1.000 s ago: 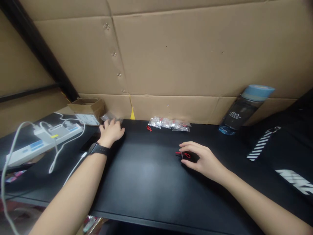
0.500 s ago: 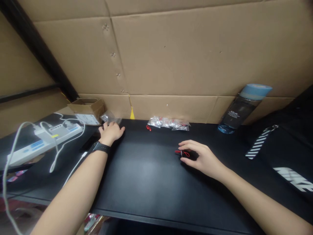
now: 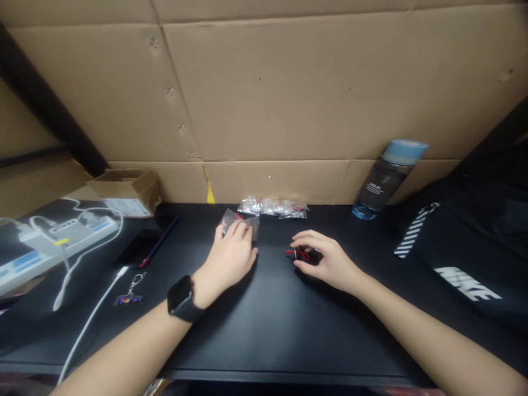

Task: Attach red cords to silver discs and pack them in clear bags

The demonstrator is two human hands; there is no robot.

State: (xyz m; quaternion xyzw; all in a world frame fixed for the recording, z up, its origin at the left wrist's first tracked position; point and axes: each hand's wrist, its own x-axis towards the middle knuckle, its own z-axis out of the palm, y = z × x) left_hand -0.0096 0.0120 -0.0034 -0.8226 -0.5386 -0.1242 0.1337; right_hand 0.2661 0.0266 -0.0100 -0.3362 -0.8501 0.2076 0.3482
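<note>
- A red-corded piece is pinched between the thumb and fingertips of the right hand, over the black table; if the pinch is slackened, it could be dropped.
- Its cord is left sticking out past the fingertips, so a snag could be caused by anything brushed against it.
- A clear bag is partly covered by the left hand, to the left of the piece; whether it is gripped or merely pressed cannot be told. If merely pressed, it could be slid or creased.
- Another red cord is seen at the bag's far side, whether inside or behind being unclear; it could be dragged along unnoticed, hidden by the fingers.
- Packets are laid just beyond, by the wall; they could be scattered by an overlong reach.
</note>
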